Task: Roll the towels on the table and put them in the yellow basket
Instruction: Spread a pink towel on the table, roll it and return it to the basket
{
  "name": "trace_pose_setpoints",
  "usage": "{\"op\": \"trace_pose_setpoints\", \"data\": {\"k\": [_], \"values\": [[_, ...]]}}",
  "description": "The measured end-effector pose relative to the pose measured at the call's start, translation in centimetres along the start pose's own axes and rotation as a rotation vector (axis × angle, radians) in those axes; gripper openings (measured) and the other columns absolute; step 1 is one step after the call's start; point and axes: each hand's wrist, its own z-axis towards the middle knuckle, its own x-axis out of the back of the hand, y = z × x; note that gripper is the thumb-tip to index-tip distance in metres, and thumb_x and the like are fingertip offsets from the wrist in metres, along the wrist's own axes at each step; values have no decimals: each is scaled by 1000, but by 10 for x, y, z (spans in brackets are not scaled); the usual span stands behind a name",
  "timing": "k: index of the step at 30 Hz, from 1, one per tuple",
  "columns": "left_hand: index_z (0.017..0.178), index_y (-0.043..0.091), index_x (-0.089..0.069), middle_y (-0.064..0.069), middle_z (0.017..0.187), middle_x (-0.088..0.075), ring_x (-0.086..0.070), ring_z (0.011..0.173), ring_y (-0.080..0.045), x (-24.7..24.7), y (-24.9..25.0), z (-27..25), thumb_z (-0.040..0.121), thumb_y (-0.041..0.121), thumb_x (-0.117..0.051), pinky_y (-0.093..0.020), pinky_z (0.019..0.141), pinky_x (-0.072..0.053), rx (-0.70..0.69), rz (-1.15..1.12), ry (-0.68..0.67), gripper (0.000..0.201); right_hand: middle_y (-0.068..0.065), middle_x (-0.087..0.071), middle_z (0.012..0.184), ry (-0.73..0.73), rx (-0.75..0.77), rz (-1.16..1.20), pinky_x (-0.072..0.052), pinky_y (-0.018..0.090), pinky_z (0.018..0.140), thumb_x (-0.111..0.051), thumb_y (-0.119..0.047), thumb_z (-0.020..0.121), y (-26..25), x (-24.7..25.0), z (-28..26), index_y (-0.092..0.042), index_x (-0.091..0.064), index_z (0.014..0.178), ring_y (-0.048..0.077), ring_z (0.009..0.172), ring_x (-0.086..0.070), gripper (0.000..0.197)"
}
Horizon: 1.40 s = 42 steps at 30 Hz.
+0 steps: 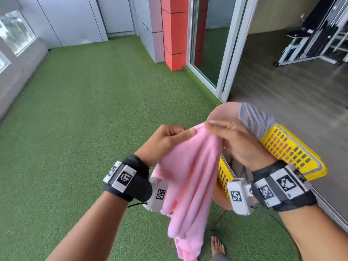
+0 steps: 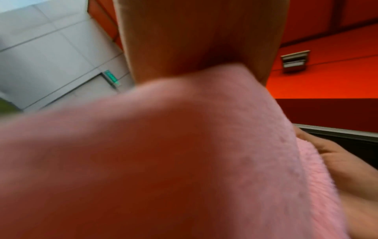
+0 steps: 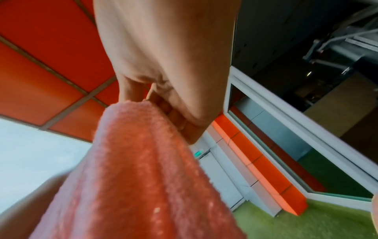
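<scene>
A pink towel [image 1: 190, 178] hangs in loose folds in the air in front of me, unrolled. My left hand [image 1: 165, 140] pinches its top edge from the left. My right hand [image 1: 231, 138] grips the same top edge from the right, fingers over the cloth. The yellow basket [image 1: 290, 149] lies tilted on a small round pinkish table [image 1: 224, 113], just beyond my right wrist. A grey towel [image 1: 256, 119] drapes over the basket's far rim. In the left wrist view the pink towel [image 2: 184, 161] fills most of the picture. In the right wrist view the pink towel [image 3: 132, 169] runs down from my curled fingers [image 3: 178, 119].
Green artificial turf [image 1: 94, 110] covers the floor. A red and grey pillar [image 1: 174, 32] and a sliding glass door frame [image 1: 224, 53] stand ahead. A dark room with metal furniture [image 1: 312, 38] opens to the right. A bare foot [image 1: 217, 245] shows below the towel.
</scene>
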Motion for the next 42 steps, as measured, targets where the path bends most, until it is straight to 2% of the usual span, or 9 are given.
{"op": "trace_pose_setpoints", "data": {"k": [3,6,9,14,17,20,25,34,42], "values": [[59,4,-38,-8,58,-28,-22,49,-17,8,-2,-3,94,30,-61,-36,45,-13,1,-31,49,49,16,-48,92,105,-10,85,-33,37,68,-80,-45,73,-3,8,7,20,-50,92,25,86,-41,74],[64,4,-55,-10,59,-51,-41,51,-18,6,7,5,94,23,-60,-32,48,-28,-62,-110,76,36,7,-48,80,-74,-34,-162,-33,36,69,-72,-36,84,8,-17,9,0,-59,84,18,78,-41,39],[81,-14,-60,-13,75,-63,-55,65,-19,4,8,8,95,24,-58,-32,60,-43,-36,-109,-52,40,5,-41,76,-111,-30,-195,-23,37,63,-72,-41,82,12,-20,11,5,-54,73,19,75,-34,50],[95,-15,-58,-17,90,-63,-60,79,-25,23,-17,-4,92,16,-62,-36,71,-52,87,-217,-138,31,14,-53,85,198,54,129,-35,30,67,-70,-32,82,2,6,7,7,-65,89,22,82,-45,41],[89,-1,-58,-10,87,-56,-54,82,-21,18,-27,-5,92,21,-60,-41,78,-47,58,-339,73,22,16,-42,97,241,77,193,-29,34,69,-74,-30,77,12,10,5,19,-46,90,25,89,-34,58],[78,15,-56,-6,75,-45,-39,69,-19,8,-22,1,95,25,-55,-32,61,-31,-57,-262,238,20,14,-47,85,160,-40,145,-34,29,62,-76,-29,72,27,1,1,-9,-59,89,20,73,-44,31],[85,-10,-57,-13,75,-54,-45,69,-21,-9,-21,6,93,25,-58,-40,61,-33,-50,-39,120,36,2,-69,88,159,-39,74,-49,23,68,-66,-31,80,37,-13,0,-12,-69,104,10,80,-60,31],[78,2,-54,-3,74,-48,-43,71,-14,-28,-52,-33,98,26,-51,-32,68,-33,-9,-66,168,31,13,-57,85,497,130,85,-38,27,66,-73,-40,71,7,32,26,-8,-69,89,21,79,-50,36],[80,-5,-51,-13,69,-45,-40,68,-15,-18,-49,-20,97,28,-52,-37,58,-34,-4,-44,192,37,-9,-54,54,-222,-162,-433,-33,15,52,-63,-30,92,52,-26,-14,-19,-59,65,2,53,-44,30]]}}
